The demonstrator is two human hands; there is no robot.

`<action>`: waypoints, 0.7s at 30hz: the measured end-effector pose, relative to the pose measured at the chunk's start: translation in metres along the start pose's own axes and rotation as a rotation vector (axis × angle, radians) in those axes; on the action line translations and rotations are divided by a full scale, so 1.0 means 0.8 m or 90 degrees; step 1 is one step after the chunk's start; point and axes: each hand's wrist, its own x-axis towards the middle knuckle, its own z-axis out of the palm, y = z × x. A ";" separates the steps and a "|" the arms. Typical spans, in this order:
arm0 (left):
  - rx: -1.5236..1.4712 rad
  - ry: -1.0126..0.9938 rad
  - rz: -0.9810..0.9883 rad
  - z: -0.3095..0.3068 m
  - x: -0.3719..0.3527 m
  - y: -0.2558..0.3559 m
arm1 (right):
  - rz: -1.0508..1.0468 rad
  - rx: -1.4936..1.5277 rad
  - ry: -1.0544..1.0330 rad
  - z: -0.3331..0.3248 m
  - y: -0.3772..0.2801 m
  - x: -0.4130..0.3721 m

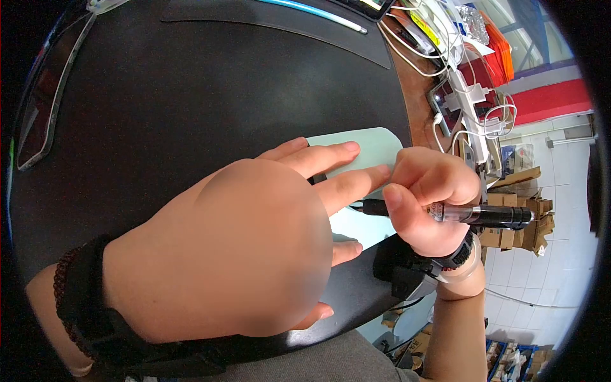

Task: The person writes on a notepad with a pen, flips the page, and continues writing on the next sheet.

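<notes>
A pale green sheet of paper (380,139) lies on the black desk top, partly covered by both hands. My left hand (254,248) is spread across it from the left, its fingertips resting on the sheet; a blurred patch hides the back of this hand. My right hand (433,197) grips a pen (490,216) with a black grip, clear barrel and black end. The pen's tip points left, close to the paper, between the fingers of my left hand. A dark strap and a braided cord circle my left wrist, and another dark strap sits on my right wrist.
A dark mat (254,18) with a light blue stick (318,11) lies at the far side. White cables and a power strip (469,114) run along the right edge. At the left stands a framed glossy panel (54,95). Cardboard boxes (528,223) are stacked beyond the desk.
</notes>
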 end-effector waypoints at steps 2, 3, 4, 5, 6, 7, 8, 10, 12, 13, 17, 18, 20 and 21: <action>-0.009 0.004 0.003 0.001 0.000 -0.001 | 0.004 -0.003 0.004 -0.001 -0.001 0.000; -0.009 0.004 0.003 0.001 0.000 -0.001 | 0.009 0.002 -0.003 -0.002 -0.001 0.000; -0.009 0.004 0.003 0.001 0.000 -0.001 | 0.015 0.007 -0.010 -0.003 -0.001 0.000; -0.009 0.003 0.004 0.001 0.001 0.000 | 0.014 0.006 -0.010 -0.002 -0.001 0.000; -0.008 0.003 0.004 0.001 0.001 0.000 | 0.009 0.010 -0.007 -0.001 -0.001 0.001; -0.008 0.005 0.004 0.001 0.000 -0.001 | 0.003 0.013 -0.004 0.000 0.000 0.001; -0.009 0.007 0.004 0.002 0.000 -0.001 | 0.003 0.013 -0.004 0.000 0.000 0.000; -0.008 0.007 0.003 0.002 0.000 0.000 | 0.005 0.027 -0.015 -0.001 0.001 0.000; -0.008 0.006 0.003 0.001 0.001 0.000 | 0.006 0.023 -0.011 -0.002 0.000 0.000; -0.002 0.004 0.006 0.000 0.001 0.000 | 0.008 0.017 -0.007 -0.002 0.000 -0.001; 0.002 0.002 0.005 0.000 0.001 -0.001 | 0.023 0.026 0.024 -0.001 -0.001 -0.001; 0.002 0.002 0.006 0.000 0.000 0.000 | 0.012 0.010 0.008 -0.002 -0.001 -0.001; 0.006 -0.001 0.004 -0.001 0.001 0.000 | 0.001 -0.005 -0.007 -0.003 0.000 -0.001; 0.006 -0.001 0.005 0.000 0.001 0.000 | -0.008 -0.006 0.006 -0.002 0.003 -0.002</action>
